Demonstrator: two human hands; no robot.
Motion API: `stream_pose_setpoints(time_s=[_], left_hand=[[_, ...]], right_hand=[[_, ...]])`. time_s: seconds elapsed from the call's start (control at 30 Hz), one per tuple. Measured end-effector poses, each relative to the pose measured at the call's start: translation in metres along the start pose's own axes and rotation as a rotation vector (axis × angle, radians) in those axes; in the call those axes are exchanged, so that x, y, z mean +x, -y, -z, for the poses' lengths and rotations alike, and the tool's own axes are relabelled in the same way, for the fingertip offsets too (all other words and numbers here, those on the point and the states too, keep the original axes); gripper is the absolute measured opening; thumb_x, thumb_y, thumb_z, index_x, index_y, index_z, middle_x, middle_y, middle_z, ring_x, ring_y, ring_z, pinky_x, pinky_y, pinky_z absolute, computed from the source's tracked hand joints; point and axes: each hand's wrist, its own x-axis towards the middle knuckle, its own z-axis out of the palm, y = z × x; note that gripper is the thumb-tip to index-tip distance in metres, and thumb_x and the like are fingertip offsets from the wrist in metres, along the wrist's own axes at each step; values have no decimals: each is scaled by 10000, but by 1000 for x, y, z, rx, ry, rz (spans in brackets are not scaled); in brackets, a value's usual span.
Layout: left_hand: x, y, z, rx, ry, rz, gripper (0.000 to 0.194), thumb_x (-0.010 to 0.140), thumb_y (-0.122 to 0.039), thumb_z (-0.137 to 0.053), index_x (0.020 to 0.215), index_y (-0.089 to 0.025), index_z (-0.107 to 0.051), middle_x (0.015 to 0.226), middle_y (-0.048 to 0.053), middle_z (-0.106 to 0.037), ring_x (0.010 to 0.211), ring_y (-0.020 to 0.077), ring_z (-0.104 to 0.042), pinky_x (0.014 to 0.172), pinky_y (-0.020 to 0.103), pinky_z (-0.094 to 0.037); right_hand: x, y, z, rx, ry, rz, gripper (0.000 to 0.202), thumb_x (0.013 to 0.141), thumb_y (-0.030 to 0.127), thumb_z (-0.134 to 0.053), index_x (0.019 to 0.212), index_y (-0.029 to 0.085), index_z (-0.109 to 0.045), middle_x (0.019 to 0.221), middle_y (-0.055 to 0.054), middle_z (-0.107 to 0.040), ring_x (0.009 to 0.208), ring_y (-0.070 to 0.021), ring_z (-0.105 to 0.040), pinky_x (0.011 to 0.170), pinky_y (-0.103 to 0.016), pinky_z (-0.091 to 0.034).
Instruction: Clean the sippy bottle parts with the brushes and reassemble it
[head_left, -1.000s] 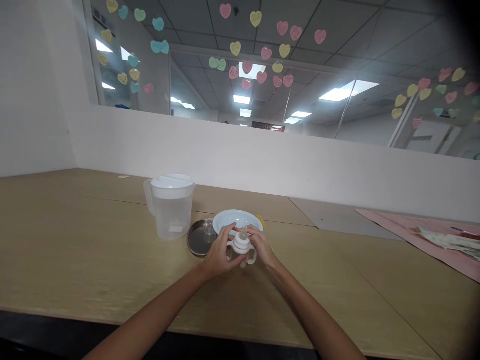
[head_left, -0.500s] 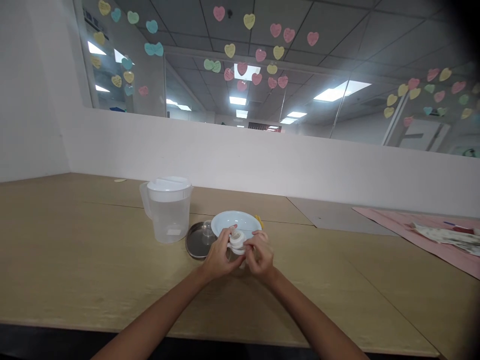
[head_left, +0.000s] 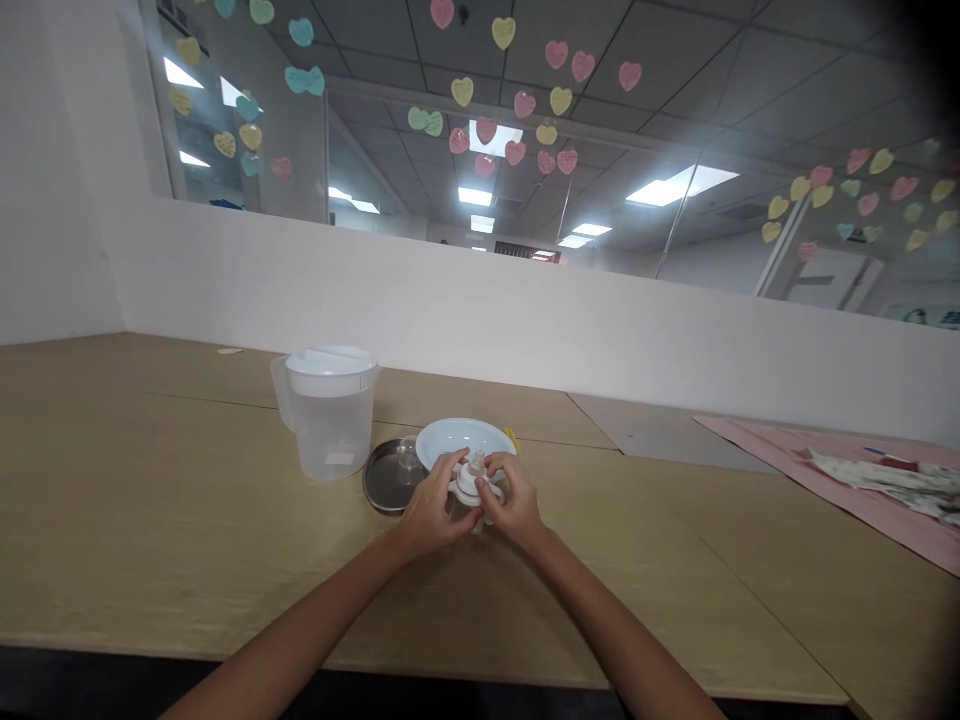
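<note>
Between my two hands is what looks like a baby bottle top [head_left: 469, 484], with a white collar, side handles and a clear teat pointing up. My left hand [head_left: 431, 512] has its fingers curled round the left side of it. From the right, my right hand [head_left: 517, 508] grips the collar close to the teat, with thumb and fingers bent. Something clear shows just beneath the collar, mostly hidden by my fingers. Right behind my hands stands a pale blue bowl [head_left: 450, 431]. To the left, a round metal tray [head_left: 384, 494] carries a clear cap [head_left: 409, 458].
A lidded clear plastic jug [head_left: 335, 425] holding liquid stands left of the tray. Something yellow [head_left: 512, 440] shows behind the bowl. On the right, a pink cloth [head_left: 757, 446] bears patterned fabric [head_left: 885, 478]. A white wall [head_left: 450, 305] rises behind the table.
The teat, tilted left before, now stands upright. My right hand has moved up and inward, its thumb and fingers now around the collar. The view has shifted slightly.
</note>
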Motion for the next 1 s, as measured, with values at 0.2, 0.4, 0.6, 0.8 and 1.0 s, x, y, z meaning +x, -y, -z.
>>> stream_pose_setpoints(time_s=[0.2, 0.4, 0.6, 0.8, 1.0], left_hand=[[-1, 0, -2, -20, -71, -9, 457, 650, -274, -591, 1045, -172, -384, 1002, 85, -461, 926, 196, -489, 781, 329, -453], [-2, 3, -1, -29, -46, -13, 474, 654, -261, -588, 1078, -172, -396, 1047, 100, -447, 951, 205, -477, 776, 327, -452], [-2, 5, -2, -36, -14, 11, 508, 642, -244, -590, 1106, -173, -394, 1037, 91, -492, 933, 207, -500, 794, 335, -445], [-2, -1, 1, -28, 4, 76, 543, 680, -273, -565, 1165, -183, -338, 1121, 97, -494, 984, 209, -514, 846, 338, -427], [-4, -2, 1, -52, -10, 72, 544, 668, -262, -573, 1140, -184, -313, 1133, 102, -478, 992, 204, -525, 835, 331, -442]], right_hand=[[-2, 1, 1, -96, -19, 154, 64, 725, 223, -522, 768, 219, -570, 705, -23, -549, 732, -179, -513, 785, -396, -389], [-5, 4, 1, -158, -44, 247, 161, 700, 182, -536, 825, 240, -618, 755, -35, -560, 743, -195, -509, 742, -406, -395], [-3, 17, -8, -128, -89, 82, 45, 696, 209, -566, 741, 204, -570, 747, -39, -515, 732, -177, -483, 662, -325, -395], [-3, 16, -14, 169, -97, -176, 57, 722, 192, -469, 779, 195, -465, 776, -17, -490, 766, -160, -479, 704, -296, -394], [-2, 4, -11, 515, -36, -303, 95, 716, 176, -433, 797, 193, -480, 840, -28, -520, 841, -169, -494, 782, -303, -387]])
